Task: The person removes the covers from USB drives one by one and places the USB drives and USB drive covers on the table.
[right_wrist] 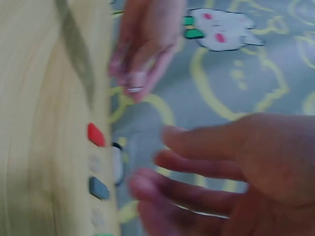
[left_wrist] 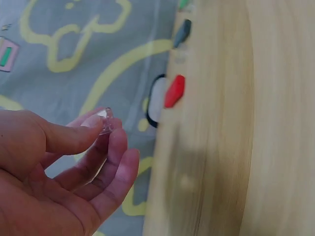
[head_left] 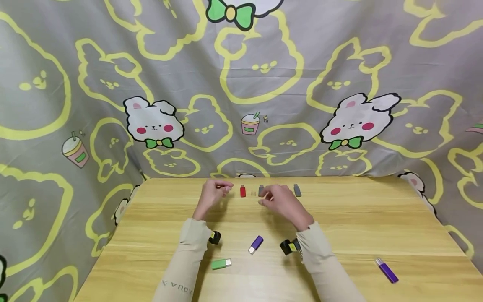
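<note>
My left hand (head_left: pixel 212 197) pinches a small clear plastic piece (left_wrist: pixel 107 123) between thumb and fingertips, raised near the table's far edge. To its right lies a red USB stick (head_left: pixel 243 191), part of a row along that edge. My right hand (head_left: pixel 284 204) hovers over the row, thumb and fingers apart and relaxed, with nothing seen between them. Close by its fingertips is a grey USB stick (head_left: pixel 260 191), partly covered in the head view. Another small clear piece (head_left: pixel 253 193) sits between the red and grey sticks. A green end (right_wrist: pixel 104 234) shows further along.
Right of my right hand lies another grey USB stick (head_left: pixel 297 190). Nearer to me are a purple stick (head_left: pixel 256 244), a green stick (head_left: pixel 221 264) and, far right, another purple stick (head_left: pixel 387 270). A patterned curtain (head_left: pixel 286 159) hangs behind the wooden table (head_left: pixel 151 251).
</note>
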### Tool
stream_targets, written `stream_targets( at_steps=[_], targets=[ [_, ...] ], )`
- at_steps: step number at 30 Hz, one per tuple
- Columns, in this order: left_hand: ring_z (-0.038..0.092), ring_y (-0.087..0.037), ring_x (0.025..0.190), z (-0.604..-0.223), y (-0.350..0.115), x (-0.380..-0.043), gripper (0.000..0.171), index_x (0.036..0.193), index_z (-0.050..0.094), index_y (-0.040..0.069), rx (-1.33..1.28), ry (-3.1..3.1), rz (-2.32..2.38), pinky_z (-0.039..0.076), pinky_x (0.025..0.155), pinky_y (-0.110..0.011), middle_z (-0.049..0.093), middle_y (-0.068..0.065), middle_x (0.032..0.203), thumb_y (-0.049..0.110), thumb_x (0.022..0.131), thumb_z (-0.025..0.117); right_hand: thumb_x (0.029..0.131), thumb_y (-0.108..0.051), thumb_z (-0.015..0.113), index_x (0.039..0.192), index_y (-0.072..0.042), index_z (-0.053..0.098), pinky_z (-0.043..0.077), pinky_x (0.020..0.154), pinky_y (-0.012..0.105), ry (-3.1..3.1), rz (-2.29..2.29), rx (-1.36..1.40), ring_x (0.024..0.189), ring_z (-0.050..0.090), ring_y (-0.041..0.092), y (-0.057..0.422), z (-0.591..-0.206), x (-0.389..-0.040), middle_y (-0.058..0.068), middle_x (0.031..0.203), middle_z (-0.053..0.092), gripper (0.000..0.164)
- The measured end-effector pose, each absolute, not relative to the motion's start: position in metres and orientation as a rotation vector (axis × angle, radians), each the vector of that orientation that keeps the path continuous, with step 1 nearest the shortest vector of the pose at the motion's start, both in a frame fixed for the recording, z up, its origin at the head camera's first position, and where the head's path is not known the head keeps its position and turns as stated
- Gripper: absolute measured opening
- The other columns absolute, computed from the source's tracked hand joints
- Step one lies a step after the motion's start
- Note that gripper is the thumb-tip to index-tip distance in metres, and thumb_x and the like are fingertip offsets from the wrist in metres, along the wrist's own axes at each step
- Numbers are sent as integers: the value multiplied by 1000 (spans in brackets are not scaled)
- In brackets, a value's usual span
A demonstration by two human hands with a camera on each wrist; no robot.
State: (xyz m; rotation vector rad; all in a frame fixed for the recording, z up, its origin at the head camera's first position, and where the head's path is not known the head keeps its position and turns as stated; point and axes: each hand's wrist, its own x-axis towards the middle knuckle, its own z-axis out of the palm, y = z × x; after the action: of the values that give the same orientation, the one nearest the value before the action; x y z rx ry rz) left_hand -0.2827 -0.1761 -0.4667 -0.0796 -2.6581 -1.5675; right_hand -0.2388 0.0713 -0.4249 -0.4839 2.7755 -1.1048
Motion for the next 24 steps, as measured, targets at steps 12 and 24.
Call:
stream_targets(
  at_steps=[12,24],
  targets=[
    [69,-24,72,-490,-172,-303,4,86,79,-2,-114,-2822,-1308,49,57,-21,76,-13,83,-5,87,76,96,-16,74,116,-4,73,56,72,32,2596,-1069,-613,86,66,15,144,-420,-182,-2,94,71,23],
    [69,-22,81,-490,-162,-308,5,81,81,3,-125,-2853,-1135,52,66,-27,77,-8,82,-1,84,80,98,-21,71,122,-2,70,57,75,35,2657,-1073,-575,89,68,18,211,-418,-168,-2,98,71,30]
  ],
)
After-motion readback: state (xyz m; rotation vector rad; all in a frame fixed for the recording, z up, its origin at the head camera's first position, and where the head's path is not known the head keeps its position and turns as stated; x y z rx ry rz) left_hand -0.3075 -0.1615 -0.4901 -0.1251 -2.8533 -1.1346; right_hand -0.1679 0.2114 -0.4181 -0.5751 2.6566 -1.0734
